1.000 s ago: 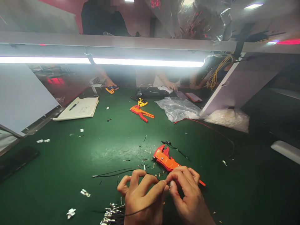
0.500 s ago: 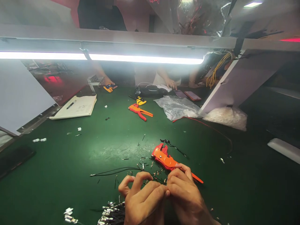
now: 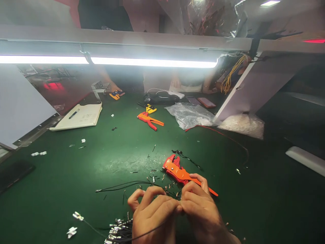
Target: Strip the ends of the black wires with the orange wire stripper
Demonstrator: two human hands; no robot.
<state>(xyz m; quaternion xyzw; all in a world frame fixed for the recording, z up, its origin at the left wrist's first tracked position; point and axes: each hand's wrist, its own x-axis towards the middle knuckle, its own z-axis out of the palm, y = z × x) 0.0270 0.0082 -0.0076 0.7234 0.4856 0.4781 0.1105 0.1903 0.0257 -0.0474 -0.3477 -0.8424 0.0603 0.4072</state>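
Note:
My left hand and my right hand are pressed together at the fingertips, low in the middle of the view. Between them runs a thin black wire, whose end with metal terminals lies out on the green mat to the left. The pinched part is hidden by my fingers. Another dark strand crosses the back of my left hand. An orange and red wire stripper lies just beyond my right hand. Beside my left wrist sits a bundle of black wires with metal terminals.
Wire scraps litter the mat. Farther back lie a second orange stripper, yellow cutters, a plastic bag and a notebook. A lit tube lamp spans overhead. Other people's hands show at the far edge.
At lower left, a terminal on a thin wire has shifted up and away from the white connector. A co-worker's hand has drawn back from the phones. My hands stay pinched together.

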